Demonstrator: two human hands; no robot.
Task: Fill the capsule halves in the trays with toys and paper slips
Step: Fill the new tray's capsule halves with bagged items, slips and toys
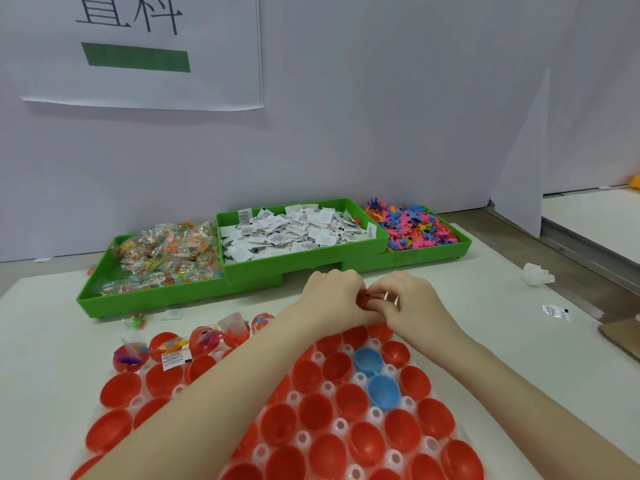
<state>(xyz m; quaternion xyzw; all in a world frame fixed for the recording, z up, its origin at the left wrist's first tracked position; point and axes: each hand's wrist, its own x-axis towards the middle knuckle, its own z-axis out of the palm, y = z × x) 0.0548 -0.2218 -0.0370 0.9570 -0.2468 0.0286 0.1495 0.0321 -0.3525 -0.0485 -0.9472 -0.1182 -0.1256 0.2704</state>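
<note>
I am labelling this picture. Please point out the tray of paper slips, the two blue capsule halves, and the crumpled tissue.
tray of paper slips [304, 259]: head view, green front wall.
blue capsule halves [369, 362]: head view, inside of the farther half.
crumpled tissue [536, 274]: head view, its middle.

pale wall [381, 116] – paper sign [138, 50] – behind white table [485, 306].

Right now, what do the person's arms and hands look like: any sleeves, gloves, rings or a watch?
Both forearms are bare up to the frame's edge: no sleeves show. The left hand and right hand wear no gloves, and no ring, watch or wristband is visible. The right hand's fingernails catch the light; whether they are painted cannot be told.
</note>
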